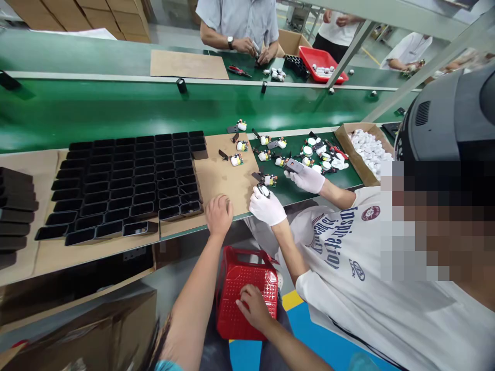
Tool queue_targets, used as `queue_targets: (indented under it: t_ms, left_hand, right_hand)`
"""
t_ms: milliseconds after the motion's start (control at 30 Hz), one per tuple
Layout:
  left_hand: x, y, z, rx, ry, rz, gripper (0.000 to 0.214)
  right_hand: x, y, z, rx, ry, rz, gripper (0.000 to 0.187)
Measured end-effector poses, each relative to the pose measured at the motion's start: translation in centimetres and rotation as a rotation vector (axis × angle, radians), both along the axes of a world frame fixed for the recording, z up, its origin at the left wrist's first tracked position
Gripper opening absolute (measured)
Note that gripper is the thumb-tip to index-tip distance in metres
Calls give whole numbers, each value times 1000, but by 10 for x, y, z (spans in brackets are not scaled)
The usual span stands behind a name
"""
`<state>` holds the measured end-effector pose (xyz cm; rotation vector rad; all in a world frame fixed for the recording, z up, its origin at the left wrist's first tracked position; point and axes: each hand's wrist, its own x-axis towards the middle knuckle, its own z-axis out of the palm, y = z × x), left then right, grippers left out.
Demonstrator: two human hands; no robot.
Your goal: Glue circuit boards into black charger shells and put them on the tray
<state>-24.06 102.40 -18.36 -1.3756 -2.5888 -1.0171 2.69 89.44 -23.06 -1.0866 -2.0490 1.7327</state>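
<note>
My left hand [219, 215] rests on the brown cardboard sheet [228, 180] at the table's front edge, its fingers lying flat with nothing in them. Lower down, my right hand [253, 306] lies on the red plastic stool [232, 278], holding nothing, its thumb apart from loosely bent fingers. Left of my left hand stand rows of open black rectangular cases [127, 185]. Small circuit assemblies with yellow and white parts [235, 159] lie beyond it on the cardboard. To the right, a co-worker's white-gloved hands hold a white-and-black part [263, 190] and a grey-black case [294, 166].
The co-worker in a white shirt [348, 252] sits close at my right. A cardboard box of white parts [371, 149] stands beyond. Across the green divider, another person works near a red tray [320, 64]. More black cases [15, 216] are stacked at far left.
</note>
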Motion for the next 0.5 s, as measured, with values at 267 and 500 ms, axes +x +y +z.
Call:
queue_targets:
  t_ms: [267,500]
  left_hand:
    - [0,0,0,-1,1,10,24]
    - [-1,1,0,-8,-2,12,24]
  right_hand:
    - [-31,69,1,-132,126,-137,15]
    - [-29,52,19,-440,360,-176,14]
